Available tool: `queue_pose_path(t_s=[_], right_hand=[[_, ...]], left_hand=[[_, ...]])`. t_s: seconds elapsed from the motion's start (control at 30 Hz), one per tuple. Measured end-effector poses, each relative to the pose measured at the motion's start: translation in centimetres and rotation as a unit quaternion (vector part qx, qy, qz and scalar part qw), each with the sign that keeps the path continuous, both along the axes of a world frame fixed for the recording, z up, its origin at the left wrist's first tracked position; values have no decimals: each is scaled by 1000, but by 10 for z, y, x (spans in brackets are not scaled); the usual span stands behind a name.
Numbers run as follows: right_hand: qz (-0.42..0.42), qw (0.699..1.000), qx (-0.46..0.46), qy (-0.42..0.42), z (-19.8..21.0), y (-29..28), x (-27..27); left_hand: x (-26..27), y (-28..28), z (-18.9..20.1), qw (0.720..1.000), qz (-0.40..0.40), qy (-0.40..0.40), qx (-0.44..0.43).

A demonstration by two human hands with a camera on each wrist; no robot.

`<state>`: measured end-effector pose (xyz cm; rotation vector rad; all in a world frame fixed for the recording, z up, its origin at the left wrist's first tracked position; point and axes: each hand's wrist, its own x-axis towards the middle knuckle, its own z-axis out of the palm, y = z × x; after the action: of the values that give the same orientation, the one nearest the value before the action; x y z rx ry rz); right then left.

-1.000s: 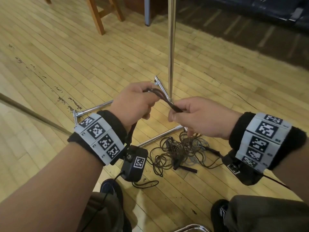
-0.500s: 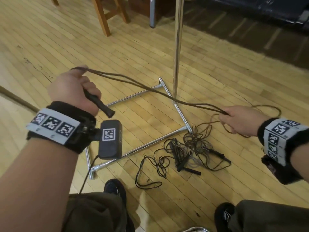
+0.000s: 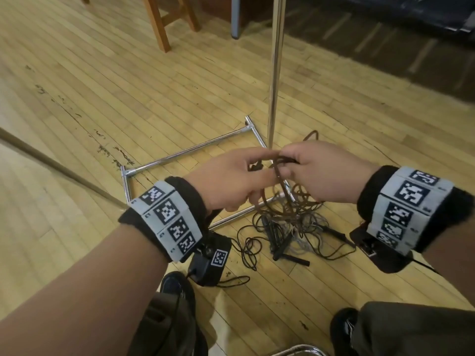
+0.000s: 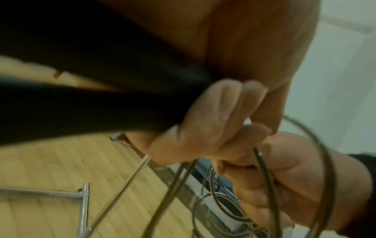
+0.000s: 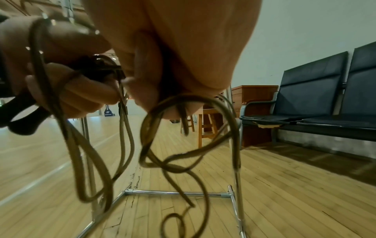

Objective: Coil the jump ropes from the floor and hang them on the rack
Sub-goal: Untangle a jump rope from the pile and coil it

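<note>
now | both hands [image 3: 272, 176] pinch brown rope [image 5: 183, 145] | loops hang down

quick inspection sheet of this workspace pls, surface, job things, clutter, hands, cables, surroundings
surface: wooden plank floor, scuffed in places.
job's things: brown jump rope hangs in loops from both hands, not yet hung; chrome rack stands behind, its base frame on the floor.
clutter: tangled pile of ropes with black handles lies by the rack base.
hands: left hand grips the rope and its black handles; right hand pinches a rope loop.
cables: thin black lead trails from the left wrist camera.
surroundings: wooden stool, dark bench seats, pale wall.
</note>
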<state>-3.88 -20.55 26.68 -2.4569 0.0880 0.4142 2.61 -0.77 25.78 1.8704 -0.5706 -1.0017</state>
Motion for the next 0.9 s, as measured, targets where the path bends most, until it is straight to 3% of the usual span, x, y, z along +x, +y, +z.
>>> queue_pose_path(t_s=[0.17,0.23,0.33,0.4,0.5,0.6,0.8,0.83,0.9], right_hand=[[-14,999,-23,-17,-4,-4,-1],[-13,998,-53,-10,-4,-6,-3],[10,998,-69,-3,-3,-3,-7],[20,998,-56,-4,-2,-1,-9],[5,1000,6,-23,-2,-3,-8],[-20,998,65,-11,-6,-13,-7],[-22,993,-83,76,-45,-49,-10],[-14,984,-139,111,-53,-57,-13],[3,946,-248,208,-65,-72,-24]], left_hand=[[6,-3,-1,985,120,100,-70],[6,-5,0,981,124,127,-74],[0,-10,-1,996,59,60,-20],[1,-11,-1,997,57,46,-22],[8,-7,6,984,136,49,-103],[14,-1,14,954,235,24,-184],[33,21,30,875,405,8,-264],[38,29,34,864,432,-6,-258],[47,43,43,868,448,-71,-201]])
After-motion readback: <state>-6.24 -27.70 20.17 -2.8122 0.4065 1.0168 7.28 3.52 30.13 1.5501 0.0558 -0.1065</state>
